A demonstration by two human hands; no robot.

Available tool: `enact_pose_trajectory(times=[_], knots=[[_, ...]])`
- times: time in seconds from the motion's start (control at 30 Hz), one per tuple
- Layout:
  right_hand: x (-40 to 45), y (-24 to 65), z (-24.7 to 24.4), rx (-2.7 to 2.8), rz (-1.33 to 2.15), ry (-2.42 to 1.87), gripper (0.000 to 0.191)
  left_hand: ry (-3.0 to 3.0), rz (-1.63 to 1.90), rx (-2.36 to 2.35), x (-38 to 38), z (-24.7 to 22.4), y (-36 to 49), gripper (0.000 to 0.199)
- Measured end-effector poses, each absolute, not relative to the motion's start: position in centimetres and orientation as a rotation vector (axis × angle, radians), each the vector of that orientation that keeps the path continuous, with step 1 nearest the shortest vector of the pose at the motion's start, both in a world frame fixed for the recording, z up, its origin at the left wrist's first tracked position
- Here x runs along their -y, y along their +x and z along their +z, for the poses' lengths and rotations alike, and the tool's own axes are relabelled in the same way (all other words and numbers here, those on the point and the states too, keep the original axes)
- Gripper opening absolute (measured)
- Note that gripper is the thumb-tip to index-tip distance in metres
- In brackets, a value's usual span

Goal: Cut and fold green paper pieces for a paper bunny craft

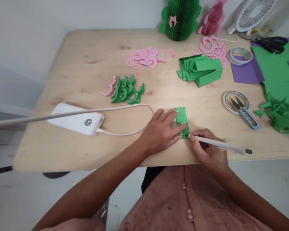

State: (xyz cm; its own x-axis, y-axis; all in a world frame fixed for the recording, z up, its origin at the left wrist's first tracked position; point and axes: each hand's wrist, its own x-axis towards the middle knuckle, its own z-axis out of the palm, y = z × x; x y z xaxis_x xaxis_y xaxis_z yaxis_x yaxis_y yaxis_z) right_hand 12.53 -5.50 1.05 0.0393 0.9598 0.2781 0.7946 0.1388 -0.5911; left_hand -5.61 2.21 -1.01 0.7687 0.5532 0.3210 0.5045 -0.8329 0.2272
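A small green paper piece (182,116) with a curvy outline drawn on it lies near the table's front edge. My left hand (159,130) rests flat over its left side, fingers stretched out and pressing it down. Pinched in my right hand (209,150) is a white pen (221,145), its tip at the paper's lower right corner. Left of these lie cut, wavy green pieces (124,89) and a pink piece (111,86). Folded green paper strips (199,70) are stacked farther back.
A white power bank (74,120) with a cable sits at left. Pink cutouts (144,58), tape rolls (240,56), blue thread snips (247,115), black scissors (271,43), green scraps (281,115) and purple paper (247,72) lie around. A green honeycomb figure (183,19) and a fan (254,14) stand behind.
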Motion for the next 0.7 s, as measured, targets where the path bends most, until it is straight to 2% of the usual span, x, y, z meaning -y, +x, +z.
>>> enact_pose_trajectory(times=[0.33,0.5,0.7], knots=[[6.00,13.05,0.81,1.613,0.484,-1.641,0.003,2.841,0.560,-0.857,-2.22,-0.99,-5.60,0.029],[6.09,12.95,0.75,1.654,0.536,-1.583,0.017,2.833,0.551,-0.865,-2.24,-0.93,-5.59,0.029],[6.09,12.95,0.55,1.745,0.454,-1.519,0.024,2.837,0.557,-0.862,-2.25,-0.93,-5.61,0.030]])
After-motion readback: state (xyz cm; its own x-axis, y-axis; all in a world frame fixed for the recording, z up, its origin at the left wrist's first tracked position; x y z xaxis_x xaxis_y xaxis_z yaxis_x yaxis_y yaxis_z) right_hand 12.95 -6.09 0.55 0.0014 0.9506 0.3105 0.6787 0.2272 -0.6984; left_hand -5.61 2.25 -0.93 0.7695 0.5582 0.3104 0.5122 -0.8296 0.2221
